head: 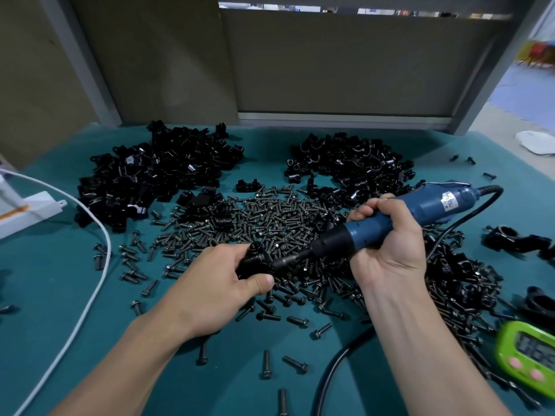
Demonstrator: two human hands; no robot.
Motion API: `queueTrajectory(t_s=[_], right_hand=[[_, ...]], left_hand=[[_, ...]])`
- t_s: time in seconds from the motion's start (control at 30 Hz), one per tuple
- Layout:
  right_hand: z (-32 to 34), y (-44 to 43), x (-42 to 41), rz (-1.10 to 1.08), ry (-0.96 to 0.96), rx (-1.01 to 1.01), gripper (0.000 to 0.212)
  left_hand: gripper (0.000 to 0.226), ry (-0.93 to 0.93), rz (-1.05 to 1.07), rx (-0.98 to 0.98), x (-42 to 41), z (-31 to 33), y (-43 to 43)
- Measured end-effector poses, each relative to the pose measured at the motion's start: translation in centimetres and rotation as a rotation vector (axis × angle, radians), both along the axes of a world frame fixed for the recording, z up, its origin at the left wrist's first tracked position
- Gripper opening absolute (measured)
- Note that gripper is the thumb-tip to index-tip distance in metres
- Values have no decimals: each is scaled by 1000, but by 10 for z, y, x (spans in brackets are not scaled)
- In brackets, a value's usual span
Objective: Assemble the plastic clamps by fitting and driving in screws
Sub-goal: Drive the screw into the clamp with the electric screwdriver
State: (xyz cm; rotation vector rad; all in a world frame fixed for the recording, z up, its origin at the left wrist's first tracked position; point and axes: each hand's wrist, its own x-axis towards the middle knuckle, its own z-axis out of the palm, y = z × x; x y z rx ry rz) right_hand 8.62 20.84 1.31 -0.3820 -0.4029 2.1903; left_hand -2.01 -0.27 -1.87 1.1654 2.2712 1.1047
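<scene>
My left hand (222,277) grips a black plastic clamp (253,261) just above the table, thumb curled along its near side. My right hand (387,238) holds a blue electric screwdriver (399,217) tilted down to the left; its bit meets the clamp's right side. A wide heap of dark screws (261,217) lies under and behind both hands. Two piles of black clamp halves sit further back, one at the left (156,175) and one at the right (348,163).
The green table mat (60,295) carries a white cable (99,265) at the left and the screwdriver's black cord (336,364) in front. A green timer (528,352) sits at the right edge, finished clamps (516,241) beyond it. A grey partition stands behind.
</scene>
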Motion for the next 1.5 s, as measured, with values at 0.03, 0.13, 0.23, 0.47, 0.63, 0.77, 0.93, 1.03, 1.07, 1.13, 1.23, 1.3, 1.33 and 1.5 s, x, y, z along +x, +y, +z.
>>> queueTrajectory(t_s=[0.03,0.13,0.23,0.47,0.63,0.77,0.93,1.03,1.07,1.13,1.23,1.3,1.33,1.5], right_hand=[[0,0,0,1,0,-3,23],[-1,0,-1,1,1,3,23],[-1,0,-1,2,3,4,22],[-2,-1,-2,0,-5,-1,21],[-2,-2,-2,6,1,-13,22],[-2,-2,-3,0,0,-13,22],[-3,-4,-3,9,0,-22,22],[-2,-4,-3,12,-1,-23,22],[-2,-4,-3,10,-4,-21,22],[-2,-5,-3,7,-10,-21,22],[-1,-6,-3,11,-10,-29,22],[-1,-7,-3,12,-5,-22,22],[-1,-7,-3,13,-4,-19,22],[0,-9,-4,5,-12,-9,22]], left_hand=[[20,7,1,0,0,0,0],[21,35,-5,-7,-1,-1,0],[21,40,1,-5,-2,-3,0],[22,79,1,3,-2,-3,-1],[20,127,1,0,-3,-3,-1],[20,146,-3,-3,-3,-2,-1],[19,195,5,-44,-1,0,-1],[20,211,13,-49,0,2,-2],[20,213,9,-54,0,2,-2],[19,212,7,-54,2,3,-2],[21,216,15,-60,2,3,-2],[20,210,7,-67,2,4,-3],[19,209,5,-69,2,4,-3],[20,193,3,-59,1,3,-3]])
